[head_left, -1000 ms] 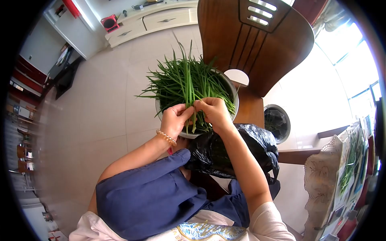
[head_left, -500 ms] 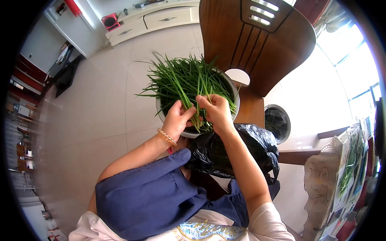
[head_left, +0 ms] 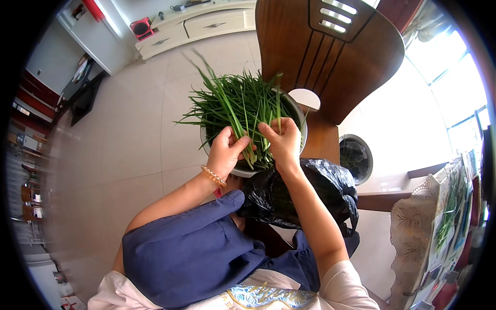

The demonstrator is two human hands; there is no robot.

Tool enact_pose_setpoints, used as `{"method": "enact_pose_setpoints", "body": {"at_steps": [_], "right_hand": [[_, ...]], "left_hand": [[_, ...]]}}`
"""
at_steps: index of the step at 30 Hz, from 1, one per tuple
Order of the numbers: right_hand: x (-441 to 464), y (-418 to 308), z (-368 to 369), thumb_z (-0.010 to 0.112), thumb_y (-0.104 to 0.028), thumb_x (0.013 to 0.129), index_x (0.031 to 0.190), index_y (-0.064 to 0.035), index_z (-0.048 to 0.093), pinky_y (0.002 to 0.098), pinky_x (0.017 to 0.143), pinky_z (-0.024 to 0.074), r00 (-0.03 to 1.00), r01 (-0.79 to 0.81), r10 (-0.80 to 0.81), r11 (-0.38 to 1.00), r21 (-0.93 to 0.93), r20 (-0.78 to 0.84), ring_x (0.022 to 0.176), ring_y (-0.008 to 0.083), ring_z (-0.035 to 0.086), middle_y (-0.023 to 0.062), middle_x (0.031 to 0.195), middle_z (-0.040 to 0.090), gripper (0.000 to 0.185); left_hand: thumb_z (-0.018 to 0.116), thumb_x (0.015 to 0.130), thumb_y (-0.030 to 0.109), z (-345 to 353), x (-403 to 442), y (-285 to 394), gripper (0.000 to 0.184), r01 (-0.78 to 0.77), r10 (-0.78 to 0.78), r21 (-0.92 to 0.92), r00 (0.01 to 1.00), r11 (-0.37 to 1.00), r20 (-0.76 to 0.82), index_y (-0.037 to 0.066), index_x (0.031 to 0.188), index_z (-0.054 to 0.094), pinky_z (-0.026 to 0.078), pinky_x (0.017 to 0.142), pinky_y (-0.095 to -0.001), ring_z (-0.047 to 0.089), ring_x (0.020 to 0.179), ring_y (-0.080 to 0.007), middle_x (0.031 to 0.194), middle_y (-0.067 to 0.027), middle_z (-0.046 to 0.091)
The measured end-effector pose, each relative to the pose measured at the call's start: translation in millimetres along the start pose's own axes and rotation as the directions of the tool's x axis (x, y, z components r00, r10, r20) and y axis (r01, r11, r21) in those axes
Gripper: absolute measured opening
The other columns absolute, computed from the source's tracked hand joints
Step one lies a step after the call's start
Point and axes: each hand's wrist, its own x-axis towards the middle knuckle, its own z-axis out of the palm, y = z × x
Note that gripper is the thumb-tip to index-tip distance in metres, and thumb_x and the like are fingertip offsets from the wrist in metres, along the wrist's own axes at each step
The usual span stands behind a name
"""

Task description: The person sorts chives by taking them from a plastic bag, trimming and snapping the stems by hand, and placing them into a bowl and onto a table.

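My left hand (head_left: 226, 153), a beaded bracelet at its wrist, is closed around a small bunch of garlic chives (head_left: 227, 106), whose green blades point up and away to the left. To its right, my right hand (head_left: 283, 142) pinches a chive blade (head_left: 278, 101) between thumb and fingers. Both hands are over the near side of a metal basin (head_left: 305, 124) heaped with more garlic chives (head_left: 253, 93). The basin stands on a wooden chair (head_left: 323, 142). Below my right hand, a black plastic bag (head_left: 274, 201) lies against the basin's near side.
A chair back (head_left: 330, 51) rises behind the basin on the right. On the floor to the right sits a round metal container (head_left: 356, 160) with some greens inside. More long greens lie on a lace-covered table (head_left: 413, 222). A white cabinet (head_left: 219, 23) stands at the far wall.
My right hand has moved slightly right, drawing a chive blade away from the left hand's bunch. The bunch in my left hand stands slightly higher.
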Motion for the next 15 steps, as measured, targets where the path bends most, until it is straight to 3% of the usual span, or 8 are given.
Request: {"method": "enact_pose_setpoints", "body": {"at_steps": [4,6,8,10,15], "right_hand": [[-5.9,-10.2,0.2,0.067,-0.011,0.075,0.076,0.0017,0.056,0.0197,0.047,0.0379,0.986,0.030,-0.040,0.998,0.063,0.163,0.051,0.0052,0.046,0.0013,0.060,0.055,0.017],[-6.7,-10.3,3.0,0.066,-0.013,0.077,0.081,0.0033,0.059,0.0196,0.048,0.0384,0.968,0.043,-0.035,0.999,-0.029,0.250,0.053,0.0051,0.047,0.0026,0.062,0.057,0.019],[-4.6,-2.9,3.0,0.064,-0.015,0.078,0.081,0.0045,0.061,0.0200,0.049,0.0390,0.966,0.043,-0.028,0.998,-0.054,0.257,0.054,0.0057,0.049,0.0041,0.064,0.059,0.020],[-5.7,-6.8,-0.9,0.062,-0.016,0.079,0.079,0.0043,0.062,0.0207,0.051,0.0407,0.946,-0.061,0.086,0.994,-0.090,0.312,0.055,0.0064,0.051,0.0041,0.063,0.059,0.020],[-7.5,-5.1,-3.2,0.060,-0.015,0.079,0.076,0.0039,0.063,0.0214,0.048,0.0404,0.954,-0.018,0.043,0.996,-0.086,0.296,0.052,0.0075,0.052,0.0035,0.058,0.058,0.019]], "left_hand": [[0.053,0.087,0.012,0.9,-0.3,0.5,0.017,-0.010,0.010,-0.005,1.000,1.000,-0.024,0.003,0.101,0.049,0.053,0.068,-0.0287,0.059,0.082,-0.0142,0.090,-0.0039,0.056],[0.053,0.086,0.011,4.7,-1.6,5.1,0.016,-0.021,0.021,0.008,1.000,1.000,-0.022,0.003,0.100,0.049,0.053,0.067,-0.0272,0.059,0.081,-0.0134,0.089,-0.0042,0.057],[0.053,0.086,0.010,5.4,-2.2,6.2,0.016,-0.035,0.035,0.021,0.999,0.999,-0.023,0.002,0.099,0.049,0.052,0.066,-0.0256,0.058,0.080,-0.0125,0.088,-0.0046,0.057],[0.049,0.088,0.012,3.5,-2.2,3.4,0.017,-0.014,0.013,0.042,1.000,0.999,0.012,0.003,0.103,0.049,0.052,0.071,-0.0280,0.057,0.088,-0.0131,0.095,-0.0055,0.057],[0.049,0.088,0.010,2.1,-2.6,2.1,0.019,0.087,-0.084,-0.059,0.995,0.994,0.050,0.003,0.106,0.047,0.052,0.072,-0.0295,0.059,0.088,-0.0155,0.098,-0.0076,0.057]]}}
